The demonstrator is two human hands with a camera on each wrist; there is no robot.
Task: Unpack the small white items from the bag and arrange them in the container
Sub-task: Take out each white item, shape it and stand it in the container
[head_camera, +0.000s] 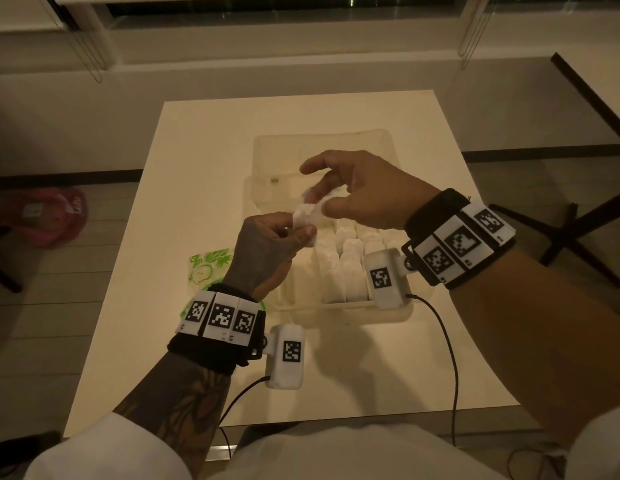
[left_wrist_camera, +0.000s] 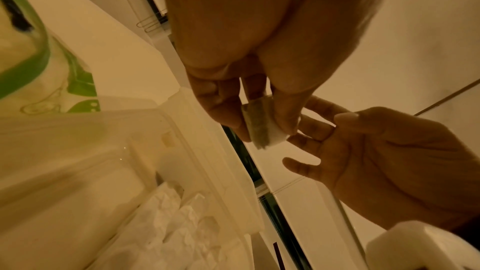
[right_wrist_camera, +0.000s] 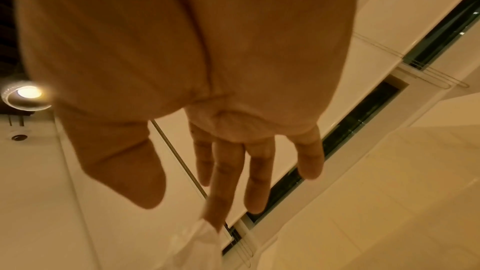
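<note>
Left hand [head_camera: 267, 247] raised over the near left corner of the container [head_camera: 388, 140], pinching one small white item [head_camera: 303, 216] between thumb and fingertips. Right hand [head_camera: 364, 192] just beside it, fingers extended and relaxed, fingertips at the item's far end; actual contact hard to judge in the head view because of motion blur. Left wrist view: the same item [left_wrist_camera: 262, 128] clamped between thumb and fingers, one face shaded and greenish, the end white; right hand [left_wrist_camera: 389, 161] spread open, palm toward the camera, fingertips just beside the item. Right wrist view: fingers [right_wrist_camera: 259, 171] straight, pointing down toward a blurred white shape at the bottom edge, cut off; identity not certain.

Container translucent, set on the white table [head_camera: 197, 168]. Rows of white items [head_camera: 346, 265] standing upright in its near half, partly hidden by both wrists and the right wrist camera; count not determinable. Far half hard to make out through the plastic.

Bag [head_camera: 204, 268] with green fruit print lying left of the container, mostly hidden under the left wrist; no wording legible. Black-and-white square markers on both wristbands; no readable text. Pink object [head_camera: 45, 216] on the floor far left, lettering blurred.
</note>
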